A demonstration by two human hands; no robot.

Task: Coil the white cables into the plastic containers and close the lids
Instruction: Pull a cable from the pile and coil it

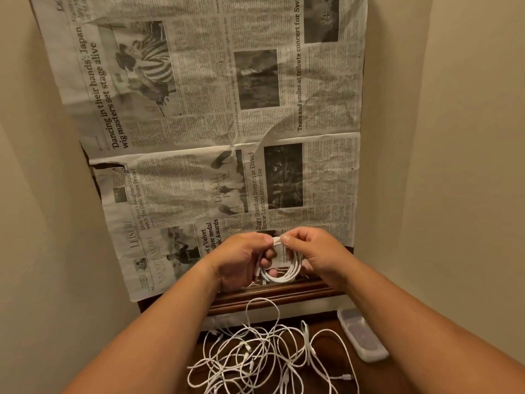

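Cream walls (42,194) close in on both sides of the newspaper (199,137). The hands work over its near wooden edge (284,292), and the dark worktop (377,376) below carries a loose tangle of white cables (264,356) with a translucent plastic container (360,335) at its right edge, just beside the tangle. The left hand (241,257) and right hand (315,251) each keep a pinching grip, thumb against forefinger, on the top of one coiled cable (284,273) (several neat white loops), held in the air between them.
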